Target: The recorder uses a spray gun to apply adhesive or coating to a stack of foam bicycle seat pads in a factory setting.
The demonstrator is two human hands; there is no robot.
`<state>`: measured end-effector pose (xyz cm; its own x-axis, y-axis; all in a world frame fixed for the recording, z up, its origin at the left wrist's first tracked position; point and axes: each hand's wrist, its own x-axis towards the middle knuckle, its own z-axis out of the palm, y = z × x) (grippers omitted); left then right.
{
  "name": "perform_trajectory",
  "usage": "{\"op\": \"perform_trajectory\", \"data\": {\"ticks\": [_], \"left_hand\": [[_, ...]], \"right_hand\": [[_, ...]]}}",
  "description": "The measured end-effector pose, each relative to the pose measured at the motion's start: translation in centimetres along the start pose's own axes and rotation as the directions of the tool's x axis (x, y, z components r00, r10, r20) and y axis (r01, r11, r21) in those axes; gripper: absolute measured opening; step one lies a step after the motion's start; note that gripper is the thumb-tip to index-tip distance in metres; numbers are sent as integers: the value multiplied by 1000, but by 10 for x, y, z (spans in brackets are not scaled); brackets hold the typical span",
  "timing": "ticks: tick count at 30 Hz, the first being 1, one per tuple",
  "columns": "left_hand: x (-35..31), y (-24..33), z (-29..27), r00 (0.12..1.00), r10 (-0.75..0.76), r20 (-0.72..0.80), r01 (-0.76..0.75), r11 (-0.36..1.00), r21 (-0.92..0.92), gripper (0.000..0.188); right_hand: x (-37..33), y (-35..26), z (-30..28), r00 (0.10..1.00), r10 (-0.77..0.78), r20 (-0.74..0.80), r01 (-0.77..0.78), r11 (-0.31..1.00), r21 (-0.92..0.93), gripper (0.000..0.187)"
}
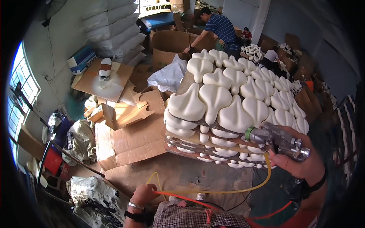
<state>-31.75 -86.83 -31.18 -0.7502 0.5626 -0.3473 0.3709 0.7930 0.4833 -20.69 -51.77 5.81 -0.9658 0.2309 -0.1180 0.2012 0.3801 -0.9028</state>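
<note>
My right hand (294, 163) is wrapped round a metal spray gun (279, 140) with a green ring at its front end. A yellow hose (228, 191) curves down from under the gun and runs left toward my left hand (144, 193). That hand is closed at my waist, where an orange-red hose (182, 197) comes out of its fingers. Just ahead of the gun, white bicycle-saddle-shaped foam pads (216, 99) lie close together on the top board of a stack. More such pads show on the boards below.
Cardboard sheets (129, 142) lie left of the stack, with a white plastic bag (167, 74) beyond. A striped-shirted person (222, 28) leans over a large carton (169, 47). White sacks (110, 28) are piled by the wall. A crusted, whitish block (91, 193) stands near my left side.
</note>
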Motion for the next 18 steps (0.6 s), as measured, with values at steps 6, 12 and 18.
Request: {"op": "perform_trajectory", "data": {"ticks": [6,12,18], "left_hand": [[6,60,9,999,38,21,-37,998,-59,33],[7,85,22,999,-3,41,3,1000,-8,38],[6,97,19,999,-8,46,8,1000,2,40]], "right_hand": [[20,5,-20,995,-99,-3,99,995,7,49],[20,19,-42,968,-195,159,203,978,-38,50],[10,27,-66,981,-156,117,169,980,-107,54]]}}
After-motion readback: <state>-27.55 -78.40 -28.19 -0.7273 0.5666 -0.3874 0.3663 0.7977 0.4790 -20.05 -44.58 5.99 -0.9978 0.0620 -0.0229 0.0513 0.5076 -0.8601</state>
